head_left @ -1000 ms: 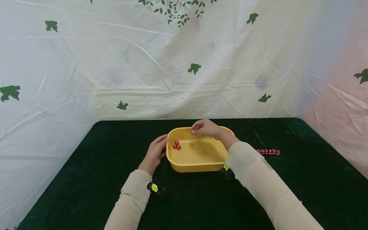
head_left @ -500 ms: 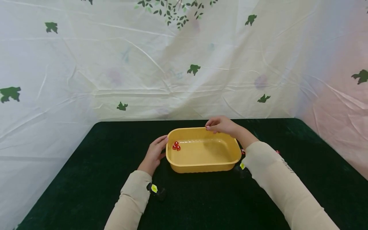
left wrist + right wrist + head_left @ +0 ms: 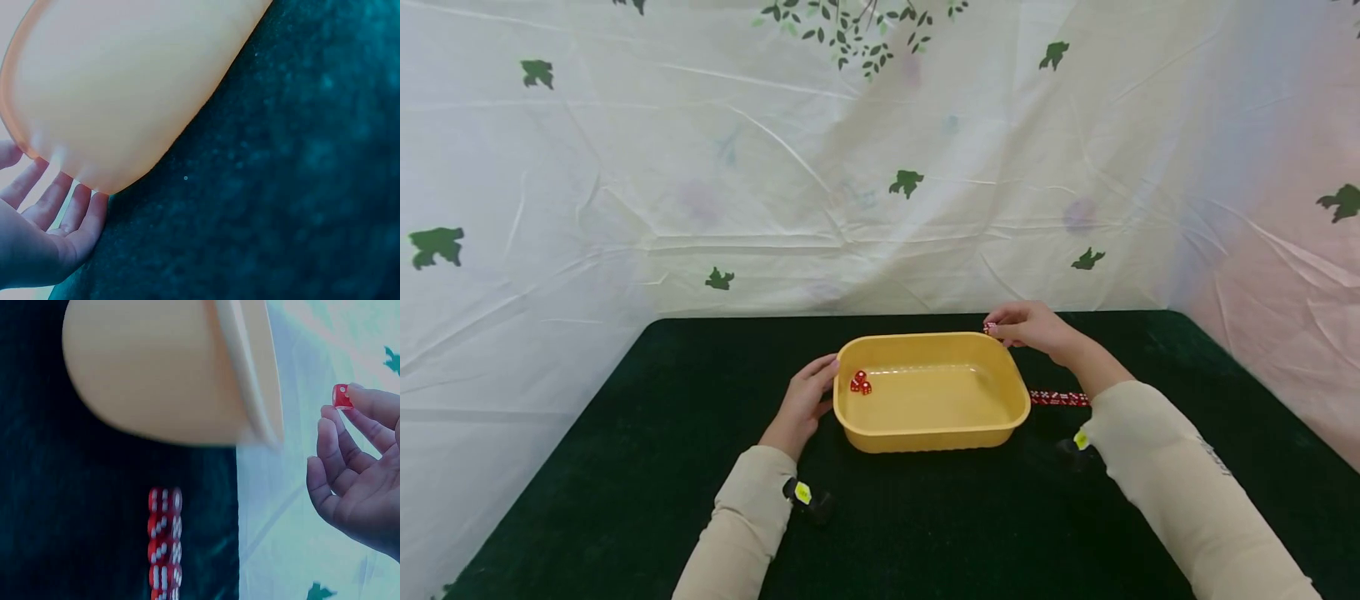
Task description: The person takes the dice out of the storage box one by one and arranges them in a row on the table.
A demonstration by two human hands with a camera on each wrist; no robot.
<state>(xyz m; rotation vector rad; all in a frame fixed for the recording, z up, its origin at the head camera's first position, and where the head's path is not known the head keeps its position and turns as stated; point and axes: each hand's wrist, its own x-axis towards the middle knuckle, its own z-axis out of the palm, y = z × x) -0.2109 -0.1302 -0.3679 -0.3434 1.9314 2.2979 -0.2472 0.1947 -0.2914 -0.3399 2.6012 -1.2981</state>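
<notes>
A yellow plastic basin [image 3: 932,432] stands mid-table, with three red dice [image 3: 861,383] grouped inside at its left end. My left hand [image 3: 801,408] is at the basin's left side, its fingertips touching the outer wall, as the left wrist view also shows. Thumb and finger of my right hand [image 3: 1033,327] pinch a red die [image 3: 341,397] with white dots, raised by the basin's far right corner. The other fingers of that hand are loosely bent. A straight row of red dice [image 3: 1058,398] lies right of the basin, partly hidden behind the right wrist in the head view.
A dark green cloth [image 3: 925,525] covers the table. Behind and at both sides hangs a pale curtain [image 3: 820,192] with green leaf prints. The basin's raised rim [image 3: 925,336] lies between the right hand and the dice inside.
My right hand has moved right, from over the basin to its far right corner, still pinching the die. More of the dice row's left part now shows. The left hand stays put.
</notes>
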